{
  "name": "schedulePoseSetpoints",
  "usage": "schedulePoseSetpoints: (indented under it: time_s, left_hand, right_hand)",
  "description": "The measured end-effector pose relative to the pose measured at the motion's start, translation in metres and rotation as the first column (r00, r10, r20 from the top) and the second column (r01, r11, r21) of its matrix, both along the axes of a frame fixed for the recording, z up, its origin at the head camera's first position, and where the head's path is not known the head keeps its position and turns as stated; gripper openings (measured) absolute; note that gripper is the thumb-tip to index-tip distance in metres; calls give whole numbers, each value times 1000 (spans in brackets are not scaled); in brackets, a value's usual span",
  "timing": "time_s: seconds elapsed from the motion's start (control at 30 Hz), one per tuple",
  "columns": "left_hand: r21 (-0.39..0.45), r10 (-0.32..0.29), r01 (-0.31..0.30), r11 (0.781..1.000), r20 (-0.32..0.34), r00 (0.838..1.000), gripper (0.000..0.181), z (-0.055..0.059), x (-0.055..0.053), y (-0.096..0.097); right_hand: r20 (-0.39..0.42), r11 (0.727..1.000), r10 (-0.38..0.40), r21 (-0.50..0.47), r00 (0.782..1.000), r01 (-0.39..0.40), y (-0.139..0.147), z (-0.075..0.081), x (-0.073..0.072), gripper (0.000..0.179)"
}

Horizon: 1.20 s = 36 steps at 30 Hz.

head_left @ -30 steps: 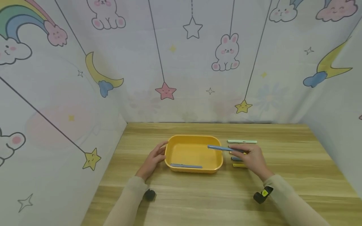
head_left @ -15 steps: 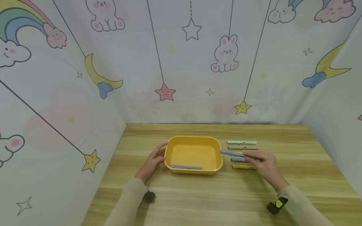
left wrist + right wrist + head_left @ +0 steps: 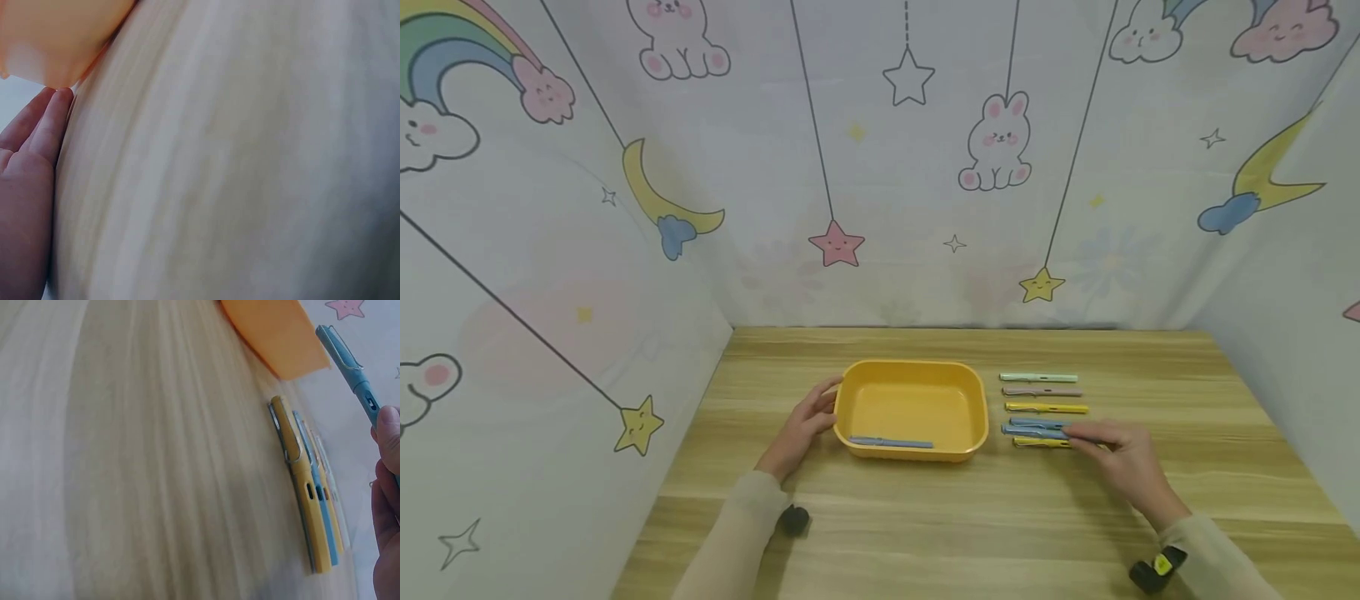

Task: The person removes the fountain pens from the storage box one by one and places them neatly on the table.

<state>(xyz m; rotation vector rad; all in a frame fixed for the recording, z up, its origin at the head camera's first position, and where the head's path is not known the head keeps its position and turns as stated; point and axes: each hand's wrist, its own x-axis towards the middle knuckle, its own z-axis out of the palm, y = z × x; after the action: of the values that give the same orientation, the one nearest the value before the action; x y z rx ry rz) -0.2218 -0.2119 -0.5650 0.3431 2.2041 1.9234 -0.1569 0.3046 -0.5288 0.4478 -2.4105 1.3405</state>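
Observation:
My right hand [image 3: 1126, 461] pinches a blue pen [image 3: 345, 362] with a clip on its cap, thumb and fingers at the barrel. In the head view that pen overlaps another blue pen [image 3: 1024, 422] in a row on the table; the right wrist view shows it raised above them. A yellow pen [image 3: 1041, 442] lies in front, with yellow [image 3: 1047, 408], dusty pink [image 3: 1041, 392] and pale green [image 3: 1038, 378] pens behind. Fingers of my left hand [image 3: 800, 432] touch the left side of a yellow tray [image 3: 985, 412]. One greyish-blue pen [image 3: 891, 442] lies along its near inside wall.
The wood-grain table [image 3: 925, 525] reaches back to a printed cloth wall [image 3: 895, 283], with more cloth on both sides. A black wrist device [image 3: 1157, 570] sits by my right sleeve, a dark round one [image 3: 794, 521] by my left.
My right hand has carried the blue pen from over the tray's right side rightward and down to the row of pens. The left hand has stayed at the tray.

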Motion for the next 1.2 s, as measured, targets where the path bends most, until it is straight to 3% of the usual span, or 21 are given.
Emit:
schedulePoseSetpoints:
  time_s: [0.2, 0.47, 0.63, 1.03, 1.2]
  left_hand:
    - [5, -9, 9, 1000, -10, 1000, 58, 2, 1, 1]
    - [7, -10, 10, 1000, -9, 1000, 60, 3, 0, 1]
    - [9, -8, 8, 1000, 4, 1000, 61, 2, -1, 0]
    - [5, -10, 10, 1000, -7, 1000, 60, 1, -1, 0]
    - [0, -10, 10, 1000, 3, 1000, 59, 0, -2, -1]
  right_hand:
    - [-71, 996, -22, 83, 997, 28, 4, -8, 3, 29]
    - [-77, 988, -14, 154, 997, 26, 12, -24, 6, 30]
    - [-135, 975, -1, 219, 991, 31, 15, -32, 6, 34]
    - [-279, 936, 50, 349, 959, 53, 19, -34, 3, 37]
    - [-284, 926, 57, 374, 957, 56, 19, -35, 4, 37]
